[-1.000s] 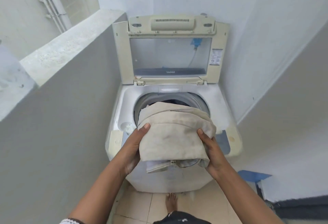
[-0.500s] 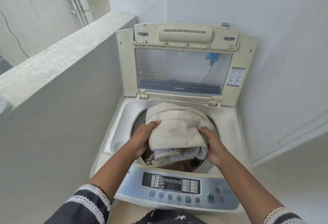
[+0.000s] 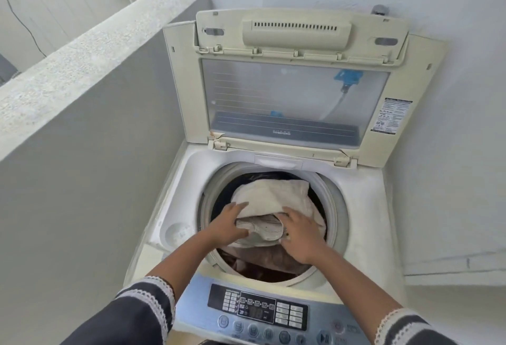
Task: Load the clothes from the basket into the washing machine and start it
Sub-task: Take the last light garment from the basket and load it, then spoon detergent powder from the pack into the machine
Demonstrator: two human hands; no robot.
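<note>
Head view is showing your left hand (image 3: 228, 224) and right hand (image 3: 299, 232) gripping the cream bundle (image 3: 271, 202) inside the drum (image 3: 210, 194); keep pressing it down evenly onto the darker clothes (image 3: 262, 260); be releasing only once it is sitting below the rim.

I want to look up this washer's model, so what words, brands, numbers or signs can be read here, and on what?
Nothing here reads clearly enough to quote.
Lid: small print on the dark strip of its window, seen reversed, too blurred.
Sticker on the lid's right frame: print and pictograms too small.
Control panel: display and button labels blurred.
Play/pause button: symbol only, no word.
</note>
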